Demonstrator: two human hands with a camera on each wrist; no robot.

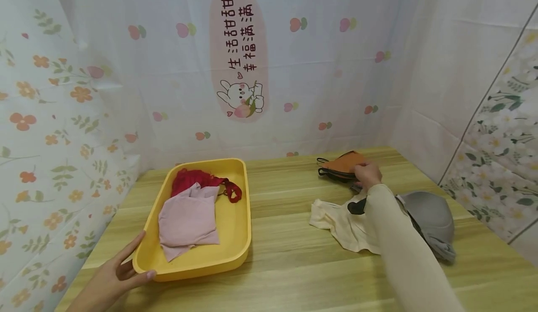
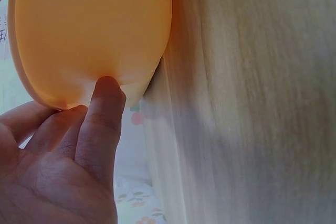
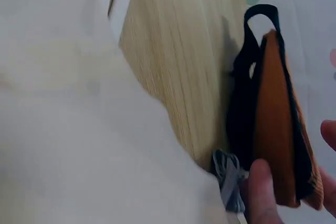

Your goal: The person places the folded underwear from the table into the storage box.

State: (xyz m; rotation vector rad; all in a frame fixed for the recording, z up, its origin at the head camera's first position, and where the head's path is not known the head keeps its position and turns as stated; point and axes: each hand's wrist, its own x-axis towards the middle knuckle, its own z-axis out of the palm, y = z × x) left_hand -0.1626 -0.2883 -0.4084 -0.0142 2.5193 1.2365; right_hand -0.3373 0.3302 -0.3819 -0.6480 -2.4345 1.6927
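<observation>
In the head view, my left hand (image 1: 111, 274) grips the near left corner of a yellow tub (image 1: 248, 218), thumb on the front rim. The left wrist view shows its fingers (image 2: 100, 129) against the tub's outer wall (image 2: 94, 30). A red lacy garment (image 1: 191, 180) and a pale pink folded cloth (image 1: 189, 216) lie inside. At the back right, my right hand (image 1: 369, 174) pinches an orange garment with black trim and loops (image 1: 345, 162). In the right wrist view, thumb and fingers lie on opposite sides of this orange piece (image 3: 275, 124).
Under the right forearm, a cream garment (image 1: 342, 225) is spread on the wooden table (image 1: 286, 274). A grey bra (image 1: 428, 221) lies right of the sleeve (image 1: 403, 251). Grey strap-like fabric (image 3: 228, 177) shows beside the right thumb. Printed curtains (image 1: 315, 83) stand behind and at both sides.
</observation>
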